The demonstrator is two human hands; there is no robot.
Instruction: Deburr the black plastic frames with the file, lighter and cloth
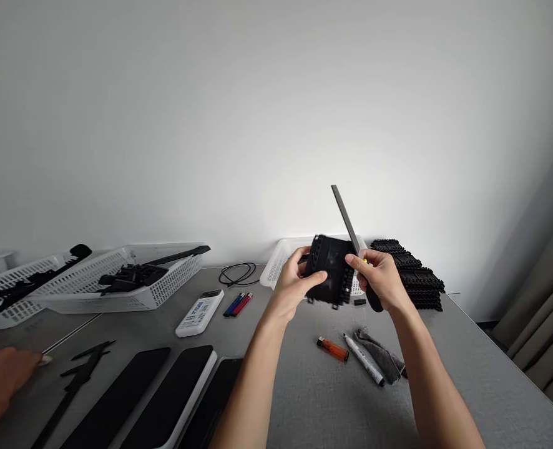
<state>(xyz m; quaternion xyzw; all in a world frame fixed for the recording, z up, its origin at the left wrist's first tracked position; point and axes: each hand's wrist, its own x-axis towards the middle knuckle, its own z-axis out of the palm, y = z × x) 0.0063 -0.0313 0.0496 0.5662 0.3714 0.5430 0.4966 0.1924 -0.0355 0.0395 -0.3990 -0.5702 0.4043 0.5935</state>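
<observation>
A black plastic part (333, 268) with toothed edges is held up above the table, its flat face toward me. My left hand (293, 284) grips its left side, thumb across the face. My right hand (380, 277) is closed around the black handle of a flat metal file (344, 215), whose blade points up and to the left. The right thumb touches the part's upper right edge, close to the base of the blade. Behind the part stands a white basket (276, 259), partly hidden.
Stacked black parts (419, 284) stand at right. An orange lighter (333, 349), marker (364, 360) and grey cloth (382, 355) lie in front. At left are a basket (178, 284), white box (200, 313), two lighters, cable, phones (168, 399), calipers (82, 377) and another person's hand (5, 380).
</observation>
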